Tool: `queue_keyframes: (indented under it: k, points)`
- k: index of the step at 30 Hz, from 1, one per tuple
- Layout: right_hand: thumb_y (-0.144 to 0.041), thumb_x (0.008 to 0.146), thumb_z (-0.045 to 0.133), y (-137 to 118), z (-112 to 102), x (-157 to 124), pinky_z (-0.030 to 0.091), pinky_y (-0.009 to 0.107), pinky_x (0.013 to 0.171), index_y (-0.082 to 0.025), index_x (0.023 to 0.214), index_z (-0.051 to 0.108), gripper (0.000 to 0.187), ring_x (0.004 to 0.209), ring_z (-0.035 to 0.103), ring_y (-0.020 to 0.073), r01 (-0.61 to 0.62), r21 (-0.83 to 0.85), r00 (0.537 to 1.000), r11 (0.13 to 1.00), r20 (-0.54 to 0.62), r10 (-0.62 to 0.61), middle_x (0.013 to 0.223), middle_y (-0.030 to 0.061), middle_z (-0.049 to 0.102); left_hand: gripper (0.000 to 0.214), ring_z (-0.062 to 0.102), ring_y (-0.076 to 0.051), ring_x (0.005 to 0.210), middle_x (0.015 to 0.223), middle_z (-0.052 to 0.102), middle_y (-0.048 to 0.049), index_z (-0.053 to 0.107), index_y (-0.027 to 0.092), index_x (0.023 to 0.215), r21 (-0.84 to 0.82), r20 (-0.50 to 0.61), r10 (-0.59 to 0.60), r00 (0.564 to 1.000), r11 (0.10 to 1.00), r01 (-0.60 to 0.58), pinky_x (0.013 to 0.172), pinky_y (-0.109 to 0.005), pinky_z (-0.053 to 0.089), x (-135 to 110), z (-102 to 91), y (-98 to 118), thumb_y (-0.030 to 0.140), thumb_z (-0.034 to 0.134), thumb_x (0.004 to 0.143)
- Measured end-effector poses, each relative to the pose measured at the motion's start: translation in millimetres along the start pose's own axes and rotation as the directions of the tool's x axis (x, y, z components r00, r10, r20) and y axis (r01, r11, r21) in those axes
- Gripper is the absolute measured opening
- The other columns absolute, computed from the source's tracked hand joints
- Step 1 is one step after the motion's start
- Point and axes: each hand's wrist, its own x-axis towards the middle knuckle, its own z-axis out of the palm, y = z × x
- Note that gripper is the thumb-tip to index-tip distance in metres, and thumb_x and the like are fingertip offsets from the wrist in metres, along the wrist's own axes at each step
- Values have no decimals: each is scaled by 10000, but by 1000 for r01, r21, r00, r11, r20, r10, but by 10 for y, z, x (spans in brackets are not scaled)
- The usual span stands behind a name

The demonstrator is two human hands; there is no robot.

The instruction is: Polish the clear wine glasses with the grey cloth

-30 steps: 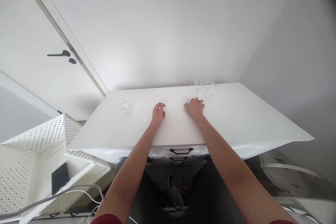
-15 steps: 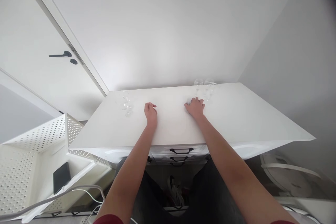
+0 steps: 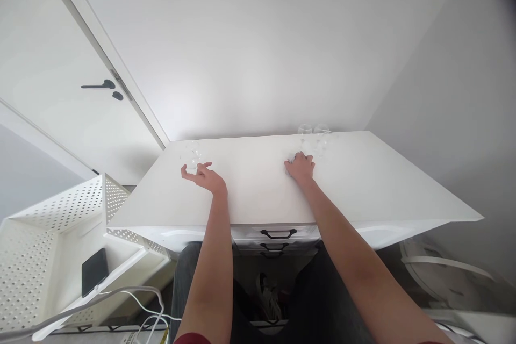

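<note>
My left hand (image 3: 203,177) hovers over the white desk top (image 3: 363,183) with fingers and thumb spread open, right beside two clear stemmed glasses (image 3: 193,153) near the desk's back left. My right hand (image 3: 299,166) rests on the desk with fingers curled over a small pale crumpled thing, maybe a cloth (image 3: 289,164); most of it is hidden. Just beyond that hand stand two more clear wine glasses (image 3: 312,137) by the wall.
A white perforated metal cart (image 3: 52,236) stands left of the desk, with a black phone (image 3: 95,271) and white cables (image 3: 133,298) on it. Drawers with black handles (image 3: 278,234) sit under the desk. A white door with a black handle (image 3: 99,86) is at left.
My left hand moved left across the desk from the middle to the left-hand glasses and opened its fingers. My right hand stayed put on the pale thing.
</note>
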Motion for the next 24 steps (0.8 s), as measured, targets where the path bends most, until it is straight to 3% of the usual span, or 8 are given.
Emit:
queue_keyframes:
  k: [3,6,10,13,15,20,24]
  points:
    - [-454,915,505,-18,-21,-21,388,466,1023,-138,1257,529,467,1271,437,360,-17,23,1000,1000,-14,17,1339,201,574,408,578,-159,606,856,655,0,189,318,1425,10,-89,-140,986,990,142,608,-279,414,118,-38,-94,407,304,1044]
    - [-444,912,517,-26,-36,-38,396,460,1010,-142,1220,533,431,1257,449,359,-18,26,999,1000,-27,19,1323,196,574,428,489,-132,495,911,706,-15,184,321,1439,-78,-119,-354,928,935,347,563,-272,421,189,-47,-142,355,296,1027]
    - [-436,912,518,-16,-41,-42,400,459,1005,-160,1187,535,390,1261,453,357,-7,15,999,1000,-35,8,1327,187,557,437,400,-88,418,1038,756,-59,230,320,1480,-282,-20,-459,888,855,435,560,-258,455,249,-42,-141,376,251,1048]
    - [-436,918,509,-9,-47,-42,401,457,1002,-167,1179,535,376,1268,450,360,7,6,1000,1000,-27,-7,1334,186,548,453,421,-61,441,1231,736,-106,312,326,1468,-398,81,-523,848,763,509,556,-250,468,299,-39,-171,469,313,1038]
    - [-437,920,510,-9,-54,-46,403,456,999,-168,1170,538,369,1264,452,357,10,8,1000,1000,-28,-10,1328,181,549,447,448,-53,483,1345,695,-130,392,319,1430,-431,125,-513,849,743,512,557,-247,469,328,-38,-210,484,379,1015]
    - [-429,926,513,-15,-50,-49,404,454,987,-169,1171,543,357,1246,459,352,8,6,1000,1000,-30,-8,1313,178,540,421,416,-37,517,1447,640,-166,481,280,1376,-407,185,-425,886,788,463,567,-243,449,309,-6,-240,465,443,1001]
    - [-436,904,552,-3,-25,-22,405,465,971,-169,1158,548,369,1219,470,363,15,37,998,999,-54,-13,1279,188,546,446,425,-34,509,1414,656,-167,505,264,1371,-393,360,-316,878,802,450,531,-234,414,139,108,-171,521,470,1008]
